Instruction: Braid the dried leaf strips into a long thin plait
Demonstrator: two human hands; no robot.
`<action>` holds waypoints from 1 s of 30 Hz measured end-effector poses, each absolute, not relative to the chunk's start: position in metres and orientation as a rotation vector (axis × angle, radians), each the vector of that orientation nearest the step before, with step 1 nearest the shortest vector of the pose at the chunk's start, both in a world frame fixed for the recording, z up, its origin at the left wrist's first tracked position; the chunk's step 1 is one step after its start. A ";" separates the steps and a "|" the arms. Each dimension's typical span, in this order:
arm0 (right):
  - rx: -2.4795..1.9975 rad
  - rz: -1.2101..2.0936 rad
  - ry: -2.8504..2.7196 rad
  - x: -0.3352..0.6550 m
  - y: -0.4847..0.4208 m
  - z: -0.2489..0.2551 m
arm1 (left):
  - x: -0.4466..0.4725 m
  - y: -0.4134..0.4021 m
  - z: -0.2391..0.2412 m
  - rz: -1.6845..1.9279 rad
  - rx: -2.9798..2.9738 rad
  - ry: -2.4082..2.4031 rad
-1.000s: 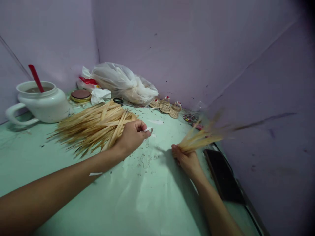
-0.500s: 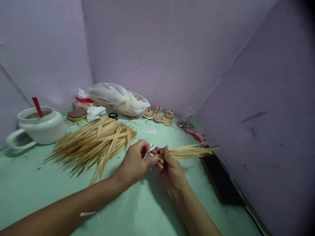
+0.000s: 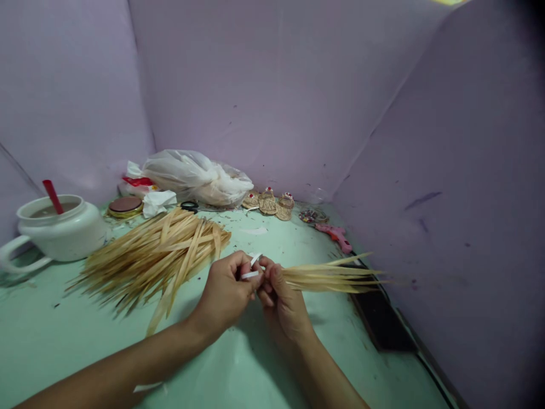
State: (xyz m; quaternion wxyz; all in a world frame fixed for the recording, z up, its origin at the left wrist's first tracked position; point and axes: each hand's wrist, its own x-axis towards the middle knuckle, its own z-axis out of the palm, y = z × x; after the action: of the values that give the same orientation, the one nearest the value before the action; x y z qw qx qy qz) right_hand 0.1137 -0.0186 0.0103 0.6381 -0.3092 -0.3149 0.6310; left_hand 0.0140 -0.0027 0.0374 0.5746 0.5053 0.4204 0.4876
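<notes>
My right hand (image 3: 283,301) is closed around the near end of a small bundle of straw strips (image 3: 330,277) that points right, level above the green table (image 3: 238,358). Touching it from the left, my left hand (image 3: 225,292) pinches a thin white strip (image 3: 252,269) against the bundle's end. Left of both hands lies a large heap of straw strips (image 3: 157,253), fanned out on the table.
A white pot (image 3: 57,230) with a red stick stands far left. At the back lie a round tin (image 3: 125,206), a plastic bag (image 3: 198,179), scissors (image 3: 189,205), small woven baskets (image 3: 268,203) and a pink glue gun (image 3: 336,234). A dark flat object (image 3: 381,321) lies right. Purple walls enclose the corner.
My right hand swung its bundle in from the right and met my left hand, which left the heap with the white strip. The view has tilted up a little.
</notes>
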 end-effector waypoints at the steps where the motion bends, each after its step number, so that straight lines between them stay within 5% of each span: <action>1: -0.689 1.451 -0.723 0.113 -0.019 0.011 | 0.014 -0.003 0.038 1.149 1.152 0.965; 18: -0.782 1.447 -0.903 0.138 -0.014 0.007 | -0.020 0.024 0.065 0.949 1.068 0.654; 25: -0.968 1.971 -0.846 0.151 -0.023 0.025 | -0.032 0.027 0.077 0.623 1.507 0.770; 30: -1.121 1.486 -0.768 0.142 -0.026 0.028 | -0.023 0.024 0.067 0.649 1.782 1.076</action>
State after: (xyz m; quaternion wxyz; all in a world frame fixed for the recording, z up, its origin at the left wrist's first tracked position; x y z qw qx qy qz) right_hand 0.1424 -0.0258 0.0278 0.5345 -0.4706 -0.3225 0.6235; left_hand -0.0229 0.0244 0.0675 0.4624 0.7247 0.4374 0.2640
